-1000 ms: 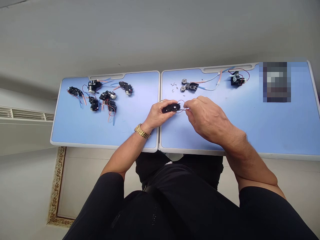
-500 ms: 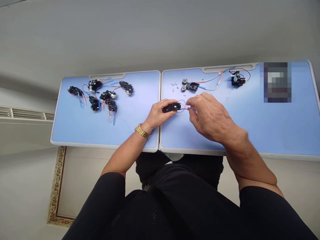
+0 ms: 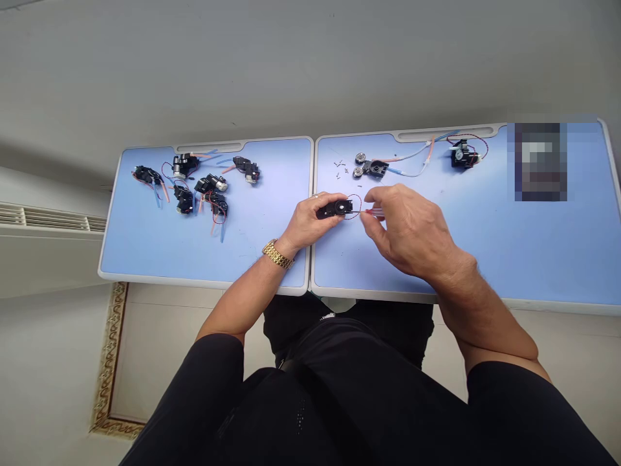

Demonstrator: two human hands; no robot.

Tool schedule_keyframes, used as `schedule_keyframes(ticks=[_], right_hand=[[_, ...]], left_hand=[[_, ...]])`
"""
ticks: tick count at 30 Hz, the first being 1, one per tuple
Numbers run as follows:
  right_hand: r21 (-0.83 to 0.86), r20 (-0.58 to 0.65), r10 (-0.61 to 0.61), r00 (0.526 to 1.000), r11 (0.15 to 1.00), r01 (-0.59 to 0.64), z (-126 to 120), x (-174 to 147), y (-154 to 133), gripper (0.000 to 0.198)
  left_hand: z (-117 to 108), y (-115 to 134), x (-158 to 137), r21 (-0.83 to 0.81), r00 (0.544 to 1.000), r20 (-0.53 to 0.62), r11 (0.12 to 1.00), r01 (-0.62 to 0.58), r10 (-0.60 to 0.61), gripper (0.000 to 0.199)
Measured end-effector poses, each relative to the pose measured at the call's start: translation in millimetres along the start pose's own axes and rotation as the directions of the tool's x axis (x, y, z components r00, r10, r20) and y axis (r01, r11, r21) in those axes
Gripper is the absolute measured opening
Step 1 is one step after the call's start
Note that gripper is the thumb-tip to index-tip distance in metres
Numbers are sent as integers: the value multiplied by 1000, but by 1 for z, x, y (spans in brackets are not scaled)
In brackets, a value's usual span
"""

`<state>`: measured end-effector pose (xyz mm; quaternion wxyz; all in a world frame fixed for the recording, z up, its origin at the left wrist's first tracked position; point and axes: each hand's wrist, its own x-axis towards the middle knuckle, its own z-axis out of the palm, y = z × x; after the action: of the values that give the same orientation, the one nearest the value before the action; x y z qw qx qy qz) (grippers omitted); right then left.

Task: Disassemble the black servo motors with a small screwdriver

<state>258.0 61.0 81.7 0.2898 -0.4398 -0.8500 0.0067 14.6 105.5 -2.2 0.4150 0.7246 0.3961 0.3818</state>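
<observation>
My left hand (image 3: 310, 220) grips a small black plastic motor housing (image 3: 334, 208), thumb along the near side and fingers on the far side. A thin red wire (image 3: 358, 198) loops out from the housing's right end. My right hand (image 3: 412, 230) is closed around a screwdriver (image 3: 375, 212) with a clear and red handle. Its thin shaft points left, with the tip at the right end of the housing; whether it sits in a screw I cannot tell. Beyond my hands lie several small dark screws (image 3: 339, 169) and an opened black part (image 3: 375, 169) with two round metal-faced pieces (image 3: 359, 158).
Several black motor units (image 3: 211, 184) with blue and orange tubes lie on the left blue tabletop (image 3: 262, 239). Another unit (image 3: 463, 155) with red wire and tubing stands at the back right. A blurred dark object (image 3: 541, 162) is further right. A seam divides the two tabletops.
The fingers of my right hand have shifted and opened slightly around the screwdriver, showing more of its handle. My left hand holds the housing in almost the same place.
</observation>
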Motion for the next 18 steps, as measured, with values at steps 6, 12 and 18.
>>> schedule_keyframes(ticks=[6, 12, 18], right_hand=[[8, 2, 113, 994, 994, -113, 4, -3, -1, 10], [81, 35, 28, 999, 996, -31, -1, 1, 2, 17], [-55, 18, 68, 998, 996, -66, 4, 0, 6, 27]], left_hand=[[0, 0, 0, 1, 1000, -7, 1000, 4, -4, 36], [0, -1, 0, 2, 1000, -8, 1000, -3, 3, 37], [0, 1, -1, 10, 1000, -3, 1000, 10, -10, 36]])
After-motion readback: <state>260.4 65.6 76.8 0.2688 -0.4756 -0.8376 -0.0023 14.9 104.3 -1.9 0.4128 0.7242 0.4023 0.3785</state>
